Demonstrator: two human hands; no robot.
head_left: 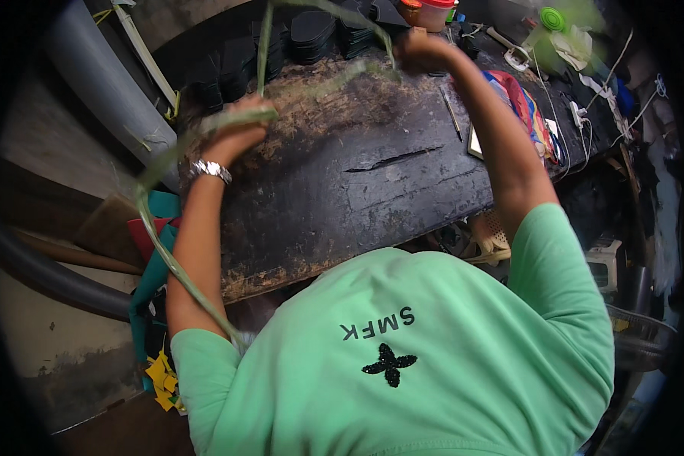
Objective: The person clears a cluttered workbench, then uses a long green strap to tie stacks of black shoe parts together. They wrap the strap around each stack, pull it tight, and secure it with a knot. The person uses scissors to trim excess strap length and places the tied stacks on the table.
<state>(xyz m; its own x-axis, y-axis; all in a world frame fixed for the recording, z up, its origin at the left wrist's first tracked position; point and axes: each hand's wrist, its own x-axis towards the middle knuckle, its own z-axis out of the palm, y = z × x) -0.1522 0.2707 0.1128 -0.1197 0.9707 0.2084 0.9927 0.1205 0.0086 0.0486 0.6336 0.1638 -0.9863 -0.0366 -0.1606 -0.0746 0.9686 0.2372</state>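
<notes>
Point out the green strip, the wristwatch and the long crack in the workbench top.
green strip [176, 266], head view: its stretch beside the left forearm.
wristwatch [210, 169], head view: its metal face on the left wrist.
crack in the workbench [391, 160], head view: its middle.

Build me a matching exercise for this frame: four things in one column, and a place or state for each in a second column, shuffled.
Things:
1. green strip
2. wristwatch
3. stacks of black cut-outs
4. long crack

Places or states:
A. along the far edge of the workbench
B. on the left arm, just below the left hand
C. stretched between both hands and trailing down past the left elbow
D. in the bare middle of the dark bench top

The right hand grips the strip's other end.

Pairs: 1-C, 2-B, 3-A, 4-D
</notes>
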